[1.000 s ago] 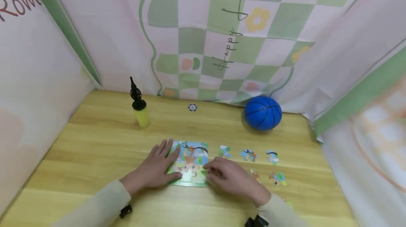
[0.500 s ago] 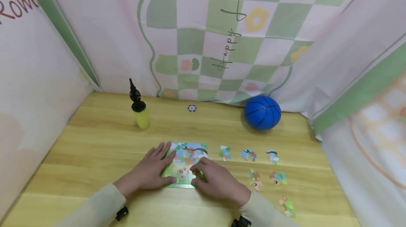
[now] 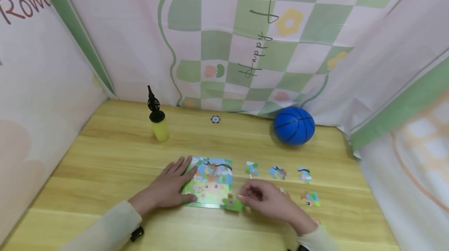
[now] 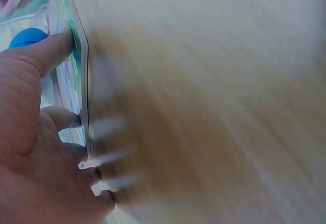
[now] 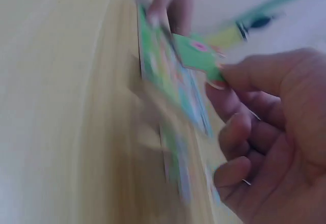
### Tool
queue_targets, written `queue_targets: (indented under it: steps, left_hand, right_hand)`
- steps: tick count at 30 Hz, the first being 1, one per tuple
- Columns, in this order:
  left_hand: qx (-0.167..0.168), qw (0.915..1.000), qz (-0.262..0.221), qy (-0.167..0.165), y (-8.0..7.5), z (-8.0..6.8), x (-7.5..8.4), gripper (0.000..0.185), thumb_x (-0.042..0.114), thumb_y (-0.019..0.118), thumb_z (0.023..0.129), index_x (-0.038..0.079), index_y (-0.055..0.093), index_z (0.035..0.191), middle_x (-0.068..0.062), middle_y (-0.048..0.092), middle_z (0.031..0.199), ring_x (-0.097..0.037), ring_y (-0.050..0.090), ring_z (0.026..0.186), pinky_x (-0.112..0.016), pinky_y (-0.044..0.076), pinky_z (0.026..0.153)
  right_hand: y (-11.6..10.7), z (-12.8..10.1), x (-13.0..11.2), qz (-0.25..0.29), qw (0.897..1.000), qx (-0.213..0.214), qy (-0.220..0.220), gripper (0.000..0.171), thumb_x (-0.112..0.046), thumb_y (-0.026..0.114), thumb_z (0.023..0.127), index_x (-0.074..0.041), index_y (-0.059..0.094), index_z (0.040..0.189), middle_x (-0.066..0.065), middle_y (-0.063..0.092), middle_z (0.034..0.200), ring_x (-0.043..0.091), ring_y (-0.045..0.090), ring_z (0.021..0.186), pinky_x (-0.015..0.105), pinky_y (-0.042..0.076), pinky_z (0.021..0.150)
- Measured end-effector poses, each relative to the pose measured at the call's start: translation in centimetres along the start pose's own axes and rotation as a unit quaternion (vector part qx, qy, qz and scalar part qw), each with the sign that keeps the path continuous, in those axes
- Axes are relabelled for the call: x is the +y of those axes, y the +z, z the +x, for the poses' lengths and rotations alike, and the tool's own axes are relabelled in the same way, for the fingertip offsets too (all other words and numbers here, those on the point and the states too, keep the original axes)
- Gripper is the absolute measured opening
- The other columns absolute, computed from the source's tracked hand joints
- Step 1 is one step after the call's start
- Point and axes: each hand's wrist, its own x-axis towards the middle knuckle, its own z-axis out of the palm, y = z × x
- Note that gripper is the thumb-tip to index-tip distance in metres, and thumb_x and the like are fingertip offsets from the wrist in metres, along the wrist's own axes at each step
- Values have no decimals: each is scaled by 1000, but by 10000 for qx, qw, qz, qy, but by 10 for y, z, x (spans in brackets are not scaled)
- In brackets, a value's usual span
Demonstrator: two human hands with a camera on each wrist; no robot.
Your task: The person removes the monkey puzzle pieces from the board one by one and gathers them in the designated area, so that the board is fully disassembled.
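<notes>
Lifting a puzzle piece [image 3: 233, 203] off the board [image 3: 210, 181] now.

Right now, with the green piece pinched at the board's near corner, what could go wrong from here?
1. The right hand pinches the green puzzle piece only by its edge; it could slip or go in skewed.
2. The left hand lies flat on just the left edge of the puzzle board, so a push from the right might slide it.
3. The right sleeve hangs over loose pieces and may sweep them.
</notes>
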Motion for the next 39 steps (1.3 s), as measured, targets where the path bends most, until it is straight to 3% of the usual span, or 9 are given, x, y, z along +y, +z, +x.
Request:
queue_targets:
  steps: [5,9,14,20,23,27,35,39]
  left_hand:
    - [-43,10000,5,-33,2,3,1,93,68,57,93,12,27,161,-15,1,167,-37,0,152,-57,5,119]
    - [-46,10000,23,-24,4,3,-1,94,69,55,92,12,27,161,-15,0,167,-37,-1,152,-57,5,119]
    - [6,10000,-85,6,2,0,-2,93,68,57,93,10,28,160,-16,1,167,-38,0,152,-57,5,119]
    - [-49,9999,-104,88,-2,1,2,92,65,57,94,9,28,160,-17,2,167,-39,1,152,-58,6,119]
    - [-114,9999,-91,36,-2,2,3,92,65,57,94,10,28,160,-16,1,167,-38,0,152,-57,5,119]
    - [-120,9998,-152,3,-2,0,2,91,64,59,94,10,28,160,-16,1,167,-37,-1,152,-57,4,120]
    - [-43,9999,-64,100,-1,2,0,92,66,57,94,11,27,160,-16,1,167,-38,1,152,-56,5,119]
    - [1,9999,-120,96,-1,0,0,91,65,58,94,10,28,160,-16,2,167,-38,2,152,-57,5,119]
  right_hand:
    - [-39,-62,29,-48,9996,-278,-11,2,-23,67,100,-23,70,101,-7,64,83,5,54,69,26,50,56]
    - [-58,-96,46,220,9972,-586,421,6,-20,65,101,-16,70,101,-6,65,84,5,56,70,26,49,56]
    - [-64,-108,54,195,9936,-673,890,9,-24,66,101,-15,69,102,-5,67,89,9,60,76,27,51,61]
    - [-74,-108,52,-485,9943,-420,854,12,-26,66,101,-16,71,105,-8,66,89,6,58,74,25,51,60]
    - [-76,-95,43,-756,9947,-286,630,14,-27,64,102,-17,72,108,-9,65,87,4,55,70,25,49,58]
    - [-61,-56,17,-881,9955,-286,211,18,-29,61,104,-16,72,113,-8,67,90,4,57,73,26,51,62]
    - [10,46,-29,-1037,9907,-767,-442,29,-26,63,103,-9,70,126,-14,66,93,1,60,75,24,53,71]
    - [39,79,-38,-1314,9808,-1099,-934,28,-22,61,103,-8,67,127,-11,61,85,0,51,64,20,47,62]
